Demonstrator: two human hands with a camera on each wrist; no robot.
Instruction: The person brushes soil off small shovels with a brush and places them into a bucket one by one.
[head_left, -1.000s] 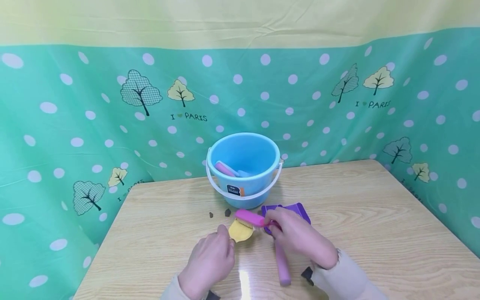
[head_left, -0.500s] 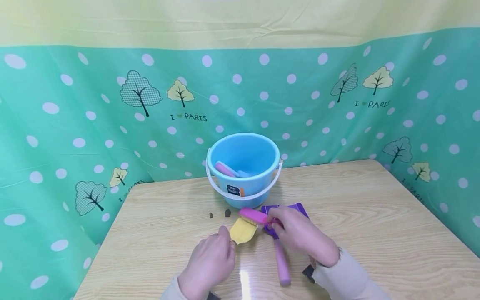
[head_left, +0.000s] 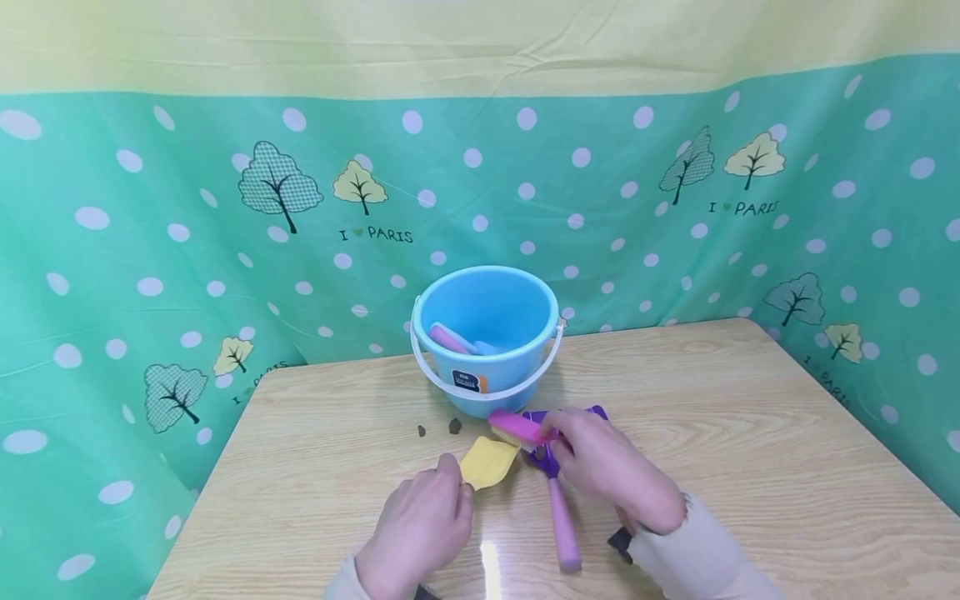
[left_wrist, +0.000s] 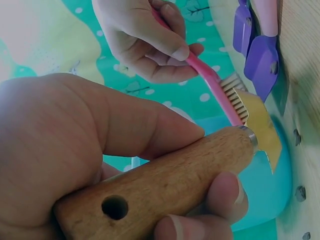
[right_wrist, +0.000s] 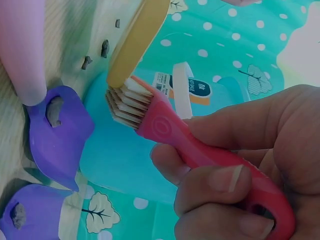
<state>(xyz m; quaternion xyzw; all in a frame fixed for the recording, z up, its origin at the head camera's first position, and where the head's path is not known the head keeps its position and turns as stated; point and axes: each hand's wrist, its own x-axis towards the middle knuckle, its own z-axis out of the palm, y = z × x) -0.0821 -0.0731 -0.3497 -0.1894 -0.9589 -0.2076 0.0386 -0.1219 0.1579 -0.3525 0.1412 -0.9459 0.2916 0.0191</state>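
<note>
My left hand [head_left: 420, 525] grips the wooden handle [left_wrist: 175, 175] of a small hand shovel with a yellow blade [head_left: 487, 462]. The blade is held tilted over the table. My right hand [head_left: 607, 467] holds a pink brush [head_left: 517, 427] by its handle, bristles [right_wrist: 129, 106] facing the blade and right at its edge. Below the brush lies a purple shovel with a lilac handle [head_left: 564, 533]. The right wrist view shows its purple blade [right_wrist: 60, 137] bearing a dark clump [right_wrist: 54, 111]; a second purple blade [right_wrist: 42, 207] beside it bears another clump [right_wrist: 18, 215].
Behind the hands stands a light blue bucket [head_left: 517, 371] with a white handle; pink and blue tools [head_left: 450, 340] lean inside. Dark clumps [head_left: 455, 426] lie on the wooden table [head_left: 300, 467] before the bucket. A green dotted curtain [head_left: 480, 183] hangs behind.
The brush has shifted right along the yellow blade to its right edge, and my right hand has moved slightly right with it. The yellow blade has turned and moved a little right.
</note>
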